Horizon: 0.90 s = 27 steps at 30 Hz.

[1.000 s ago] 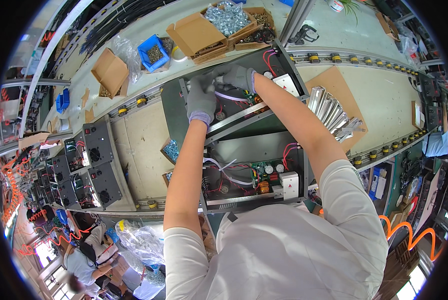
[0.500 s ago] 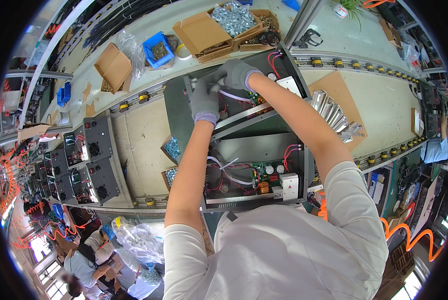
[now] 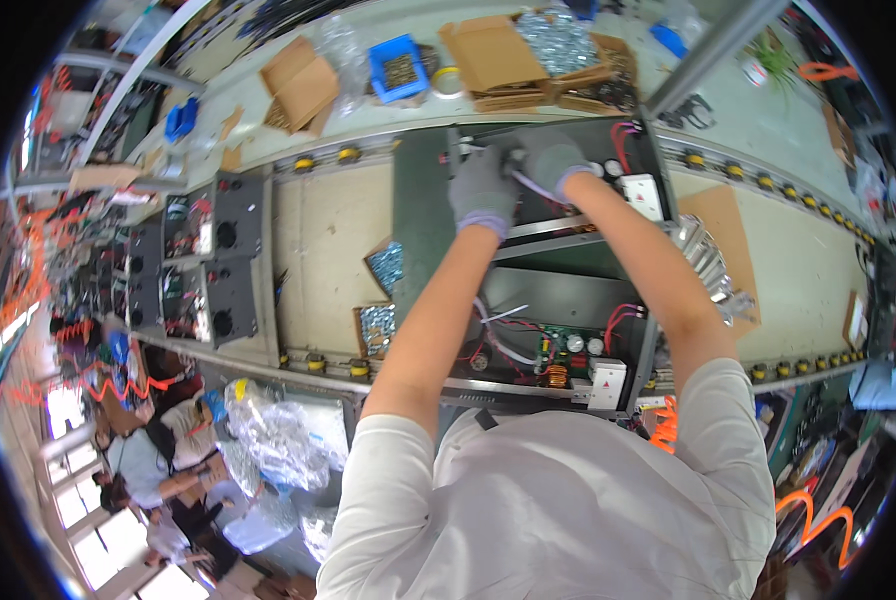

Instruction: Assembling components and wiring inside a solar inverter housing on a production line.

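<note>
Both hands wear grey gloves with purple cuffs and work inside the left end of the farther open metal case. My left hand is closed at the case's left end wall, its fingertips by a small shiny part. Close to its right, my right hand has its fingers curled down. A whitish cable sleeve comes out between the hands. What the fingers pinch is hidden. A second open case lies nearer to me, holding a green circuit board, a white box-shaped part and red wires.
Two small boxes of screws sit left of the cases. On the far bench are a blue bin and open cardboard boxes. Metal strips lie on cardboard at right. Black units stand left; people are beyond at lower left.
The whole view has shifted, so bench and cases appear farther right. My hands stay at the far case's left end; the left fingers now reach more toward its far corner.
</note>
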### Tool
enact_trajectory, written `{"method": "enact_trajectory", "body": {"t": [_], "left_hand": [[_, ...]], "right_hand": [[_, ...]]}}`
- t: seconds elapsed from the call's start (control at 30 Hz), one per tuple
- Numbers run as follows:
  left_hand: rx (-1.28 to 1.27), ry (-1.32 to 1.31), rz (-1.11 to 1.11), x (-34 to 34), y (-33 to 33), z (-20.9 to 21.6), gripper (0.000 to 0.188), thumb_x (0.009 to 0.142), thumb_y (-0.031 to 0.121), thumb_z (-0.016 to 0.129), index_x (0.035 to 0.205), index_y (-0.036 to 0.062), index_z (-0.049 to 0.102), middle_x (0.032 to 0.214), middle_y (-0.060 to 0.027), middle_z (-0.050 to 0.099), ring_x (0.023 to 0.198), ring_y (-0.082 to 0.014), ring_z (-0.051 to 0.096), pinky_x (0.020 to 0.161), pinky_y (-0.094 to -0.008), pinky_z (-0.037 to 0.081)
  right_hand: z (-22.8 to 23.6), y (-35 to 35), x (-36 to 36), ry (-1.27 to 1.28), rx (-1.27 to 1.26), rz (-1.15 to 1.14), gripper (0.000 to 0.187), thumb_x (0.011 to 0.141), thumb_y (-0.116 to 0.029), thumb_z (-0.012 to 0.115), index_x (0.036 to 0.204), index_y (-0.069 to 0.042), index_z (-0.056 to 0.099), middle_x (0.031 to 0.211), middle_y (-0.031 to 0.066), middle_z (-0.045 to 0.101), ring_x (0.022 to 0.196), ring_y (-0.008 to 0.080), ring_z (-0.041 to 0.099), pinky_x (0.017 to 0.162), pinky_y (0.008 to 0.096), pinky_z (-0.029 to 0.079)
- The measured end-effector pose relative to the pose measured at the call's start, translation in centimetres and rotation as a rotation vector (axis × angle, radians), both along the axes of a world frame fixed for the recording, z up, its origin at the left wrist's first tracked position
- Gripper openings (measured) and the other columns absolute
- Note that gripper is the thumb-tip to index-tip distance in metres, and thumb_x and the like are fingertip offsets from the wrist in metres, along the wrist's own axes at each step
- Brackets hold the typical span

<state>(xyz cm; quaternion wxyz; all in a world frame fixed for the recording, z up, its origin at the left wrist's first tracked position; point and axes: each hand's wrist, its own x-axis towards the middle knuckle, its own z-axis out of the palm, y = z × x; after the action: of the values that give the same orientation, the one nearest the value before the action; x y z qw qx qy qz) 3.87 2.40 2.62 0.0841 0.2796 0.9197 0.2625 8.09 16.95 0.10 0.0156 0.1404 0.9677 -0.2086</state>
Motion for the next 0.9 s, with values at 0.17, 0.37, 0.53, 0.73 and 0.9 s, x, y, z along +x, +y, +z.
{"method": "enact_trajectory", "body": {"t": [0.17, 0.37, 0.53, 0.73, 0.9], "left_hand": [[-0.235, 0.024, -0.017, -1.0, -0.3, -1.0, 0.020, 0.082, 0.022, 0.064, 0.100, 0.0171, 0.072, 0.102, -0.0127, 0.069, 0.098, -0.0330, 0.067, 0.082, -0.0454, 0.054], [-0.323, -0.200, 0.095, -2.2, 1.1, 0.4, 0.026, 0.081, 0.021, 0.065, 0.105, 0.0143, 0.073, 0.111, -0.0140, 0.070, 0.104, -0.0321, 0.067, 0.087, -0.0421, 0.055], [-0.348, -0.219, 0.036, -2.3, 1.1, 0.1, 0.025, 0.082, 0.019, 0.067, 0.106, 0.0137, 0.074, 0.112, -0.0147, 0.070, 0.105, -0.0335, 0.067, 0.090, -0.0407, 0.055], [0.196, 0.043, -0.124, 0.4, -2.7, -0.2, 0.035, 0.078, 0.014, 0.068, 0.112, 0.0105, 0.066, 0.107, -0.0150, 0.065, 0.106, -0.0343, 0.062, 0.090, -0.0449, 0.051], [0.433, 0.194, 0.148, 2.2, -14.6, -0.9, 0.040, 0.084, 0.011, 0.066, 0.123, 0.0042, 0.060, 0.114, -0.0143, 0.062, 0.109, -0.0261, 0.061, 0.093, -0.0382, 0.049]], "right_hand": [[2.8, -1.9, -0.1, 0.010, 0.035, -0.111, 0.024, 0.088, -0.025, 0.061, 0.106, -0.011, 0.066, 0.105, 0.0194, 0.068, 0.100, 0.0380, 0.065, 0.088, 0.0471, 0.050], [-2.0, -1.1, 0.9, 0.408, -0.306, -0.184, 0.018, 0.089, -0.009, 0.059, 0.105, -0.009, 0.066, 0.098, 0.0179, 0.069, 0.091, 0.0357, 0.065, 0.082, 0.0413, 0.050], [-8.4, -1.7, 0.9, 0.444, -0.959, -0.464, 0.020, 0.094, -0.011, 0.060, 0.109, 0.000, 0.068, 0.099, 0.0144, 0.070, 0.089, 0.0209, 0.062, 0.082, 0.0346, 0.049], [-3.3, -2.2, 4.5, 0.560, -0.750, -0.334, 0.025, 0.095, -0.012, 0.058, 0.118, -0.002, 0.064, 0.106, 0.0146, 0.069, 0.098, 0.0229, 0.063, 0.089, 0.0349, 0.048], [1.8, -3.4, 14.6, 0.600, -0.394, -0.347, 0.030, 0.092, -0.012, 0.059, 0.121, -0.004, 0.060, 0.122, 0.0159, 0.064, 0.114, 0.0276, 0.061, 0.100, 0.0356, 0.045]]}}
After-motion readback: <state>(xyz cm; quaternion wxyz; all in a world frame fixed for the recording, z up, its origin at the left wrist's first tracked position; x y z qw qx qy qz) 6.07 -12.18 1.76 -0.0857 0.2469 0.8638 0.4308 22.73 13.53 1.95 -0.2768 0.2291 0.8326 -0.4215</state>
